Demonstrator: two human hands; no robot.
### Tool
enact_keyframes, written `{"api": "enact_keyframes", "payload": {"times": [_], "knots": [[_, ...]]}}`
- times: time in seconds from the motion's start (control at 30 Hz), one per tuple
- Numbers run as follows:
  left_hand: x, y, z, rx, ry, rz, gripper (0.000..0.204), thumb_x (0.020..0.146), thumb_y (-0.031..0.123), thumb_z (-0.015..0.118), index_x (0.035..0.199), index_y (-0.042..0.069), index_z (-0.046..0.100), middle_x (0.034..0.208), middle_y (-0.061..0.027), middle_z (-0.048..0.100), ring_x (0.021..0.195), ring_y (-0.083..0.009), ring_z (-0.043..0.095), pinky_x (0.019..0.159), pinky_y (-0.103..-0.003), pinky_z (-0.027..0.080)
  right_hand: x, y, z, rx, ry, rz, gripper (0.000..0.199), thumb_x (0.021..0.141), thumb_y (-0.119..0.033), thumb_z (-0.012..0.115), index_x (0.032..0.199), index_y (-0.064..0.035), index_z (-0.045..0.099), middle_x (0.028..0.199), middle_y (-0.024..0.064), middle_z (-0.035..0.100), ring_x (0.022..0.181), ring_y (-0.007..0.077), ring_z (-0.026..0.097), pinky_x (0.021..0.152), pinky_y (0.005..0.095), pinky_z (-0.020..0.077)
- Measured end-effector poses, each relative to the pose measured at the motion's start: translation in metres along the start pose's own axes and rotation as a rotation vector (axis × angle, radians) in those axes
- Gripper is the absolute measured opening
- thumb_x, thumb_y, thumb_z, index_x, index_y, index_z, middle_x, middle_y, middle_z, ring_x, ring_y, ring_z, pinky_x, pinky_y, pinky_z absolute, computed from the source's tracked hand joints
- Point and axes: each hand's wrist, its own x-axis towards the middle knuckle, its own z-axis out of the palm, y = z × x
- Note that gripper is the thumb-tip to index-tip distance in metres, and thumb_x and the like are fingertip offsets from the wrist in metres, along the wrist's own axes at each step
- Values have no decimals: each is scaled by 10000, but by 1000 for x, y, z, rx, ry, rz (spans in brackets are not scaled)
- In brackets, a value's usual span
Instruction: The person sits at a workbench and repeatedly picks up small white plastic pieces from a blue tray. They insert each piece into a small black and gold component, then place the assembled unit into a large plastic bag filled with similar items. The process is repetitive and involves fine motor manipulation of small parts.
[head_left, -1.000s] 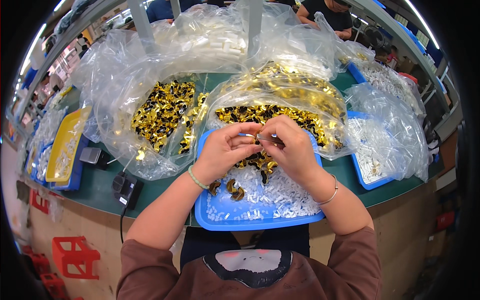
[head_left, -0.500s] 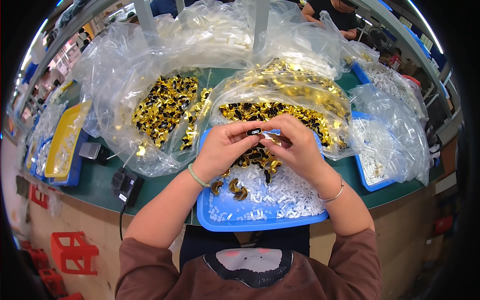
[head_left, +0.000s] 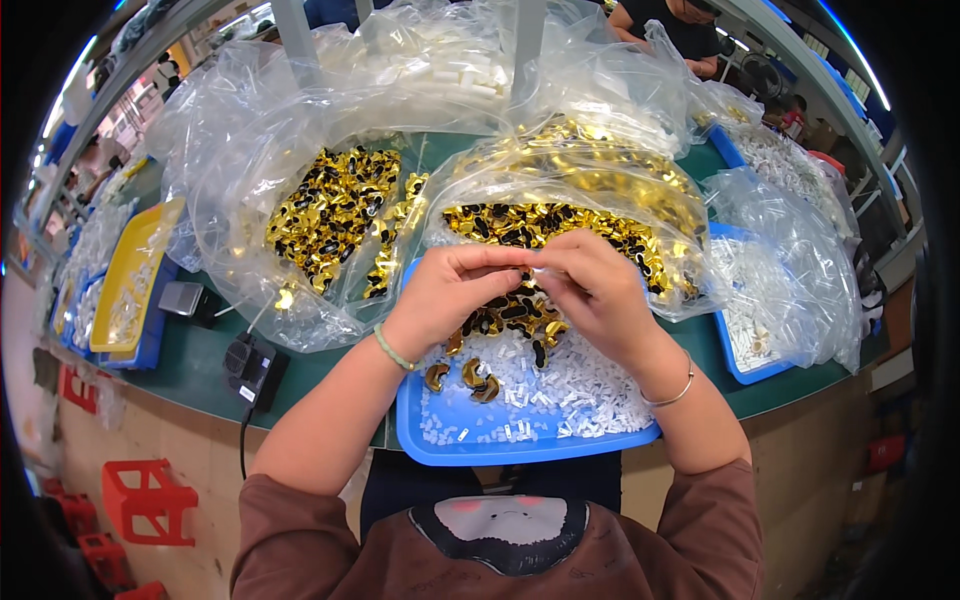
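Observation:
Over the blue tray [head_left: 530, 453], my left hand [head_left: 452, 292] and my right hand [head_left: 597, 292] meet fingertip to fingertip. Both are closed in a pinch. A pale glint shows between the fingertips, but what they hold is too small and covered to make out. Below them in the tray lies a heap of gold-and-black curved pieces [head_left: 515, 312], partly hidden by my hands. Many small white plastic pieces [head_left: 590, 400] spread over the tray's right and front. A few loose gold-and-black pieces [head_left: 480, 385] rest at its left side.
Clear plastic bags of gold-and-black pieces [head_left: 325, 215] lie beyond the tray on the green table [head_left: 330, 385]. A black adapter [head_left: 250, 368] sits left, near a yellow tray [head_left: 125, 290]. Another blue tray [head_left: 750, 375] stands right. A person [head_left: 675, 30] works across the table.
The gold-and-black piece seen at my left fingertips half a second ago no longer shows. My right fingers have closed in against my left fingertips.

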Motion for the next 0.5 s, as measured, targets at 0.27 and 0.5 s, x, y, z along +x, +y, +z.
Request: {"api": "enact_keyframes", "payload": {"times": [0.27, 0.5], "knots": [[0, 0, 0, -66, 55, -22, 264, 929, 81, 603, 1171, -14, 649, 1053, -53, 680, 942, -92, 631, 857, -246, 504, 7, 8, -21, -197, 212, -158, 150, 950, -147, 572, 1007, -69, 687, 944, 110, 637, 788, 244, 599, 695, 314, 473], [2, 0, 0, -104, 140, 3, 266, 938, 80, 561, 1170, -13, 649, 1017, -52, 684, 893, -87, 631, 839, -236, 506, -4, 7, -24, 258, 346, 211, 243, 1011, -217, 512, 980, -20, 651, 862, 64, 624, 756, 108, 579, 632, 231, 449]]}}
